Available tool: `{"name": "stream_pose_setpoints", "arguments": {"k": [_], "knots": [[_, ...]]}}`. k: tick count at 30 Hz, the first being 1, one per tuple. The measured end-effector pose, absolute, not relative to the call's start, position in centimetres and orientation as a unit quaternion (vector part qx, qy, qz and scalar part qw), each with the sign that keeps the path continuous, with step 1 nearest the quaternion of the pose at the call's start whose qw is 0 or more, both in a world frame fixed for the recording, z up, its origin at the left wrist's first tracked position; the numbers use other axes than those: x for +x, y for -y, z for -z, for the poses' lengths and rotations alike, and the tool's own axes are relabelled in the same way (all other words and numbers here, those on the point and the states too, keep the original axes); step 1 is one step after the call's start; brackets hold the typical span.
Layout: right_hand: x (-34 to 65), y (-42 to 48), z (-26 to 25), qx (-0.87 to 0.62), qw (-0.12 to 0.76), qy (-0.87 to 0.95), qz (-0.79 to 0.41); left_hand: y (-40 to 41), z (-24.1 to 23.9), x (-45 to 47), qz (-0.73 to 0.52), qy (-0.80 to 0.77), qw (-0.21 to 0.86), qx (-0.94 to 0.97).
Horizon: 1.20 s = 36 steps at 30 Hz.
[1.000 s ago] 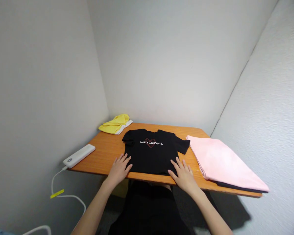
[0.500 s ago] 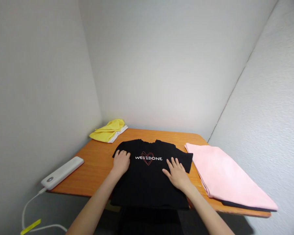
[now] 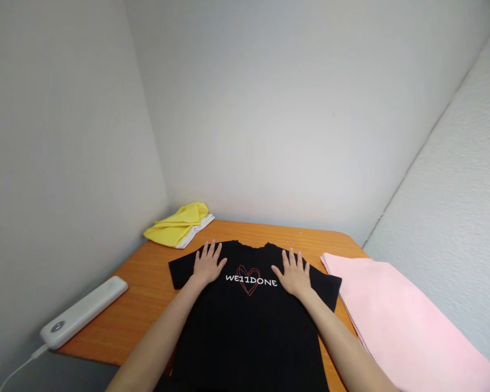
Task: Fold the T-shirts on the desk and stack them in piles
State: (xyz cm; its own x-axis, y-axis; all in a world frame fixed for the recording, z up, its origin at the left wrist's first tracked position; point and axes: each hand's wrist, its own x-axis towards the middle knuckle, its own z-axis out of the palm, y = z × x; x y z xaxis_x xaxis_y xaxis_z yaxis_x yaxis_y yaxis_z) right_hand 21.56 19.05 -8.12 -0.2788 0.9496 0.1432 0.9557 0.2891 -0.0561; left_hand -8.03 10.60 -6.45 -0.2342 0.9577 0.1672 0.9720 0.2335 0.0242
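Observation:
A black T-shirt [image 3: 249,326] with white "WE11DONE" lettering and a red heart lies spread face up on the orange wooden table [image 3: 147,288]. My left hand [image 3: 208,263] rests flat on its left shoulder, fingers spread. My right hand [image 3: 294,274] lies flat on its right shoulder, fingers stretched out. Both palms press on the cloth on either side of the print. The shirt's hem runs out of view at the bottom.
A folded yellow garment [image 3: 176,227] over something white sits at the table's far left corner. A white power bank [image 3: 84,311] with a cable lies at the left edge. Folded pink cloth [image 3: 404,332] covers the right side. Grey walls close in on three sides.
Both hands slid from the shirt's lower edge up to its shoulders. The left hand opened flat and the left sleeve now lies spread. The view moved closer to the table.

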Motion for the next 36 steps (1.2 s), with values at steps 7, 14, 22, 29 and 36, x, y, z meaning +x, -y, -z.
{"name": "stream_pose_setpoints", "arguments": {"k": [7,14,22,29,36], "knots": [[21.8,-19.4,10.2,-0.599,0.088,0.795,0.024,-10.7,7.1,-9.1,0.073,0.778,0.065,-0.621],[22.9,-20.8,7.9,-0.591,0.108,0.797,-0.057,-7.7,2.7,-3.2,0.068,0.732,0.108,-0.67],[26.9,-25.5,3.7,-0.585,0.101,0.798,-0.102,5.1,6.4,18.1,0.19,0.441,0.057,-0.875],[26.9,-24.9,4.3,-0.553,0.104,0.817,-0.127,5.6,9.7,19.3,0.198,0.46,0.13,-0.856],[29.4,-25.2,1.9,-0.554,0.121,0.807,-0.167,7.3,4.5,16.2,0.312,0.449,-0.113,-0.83]]}}
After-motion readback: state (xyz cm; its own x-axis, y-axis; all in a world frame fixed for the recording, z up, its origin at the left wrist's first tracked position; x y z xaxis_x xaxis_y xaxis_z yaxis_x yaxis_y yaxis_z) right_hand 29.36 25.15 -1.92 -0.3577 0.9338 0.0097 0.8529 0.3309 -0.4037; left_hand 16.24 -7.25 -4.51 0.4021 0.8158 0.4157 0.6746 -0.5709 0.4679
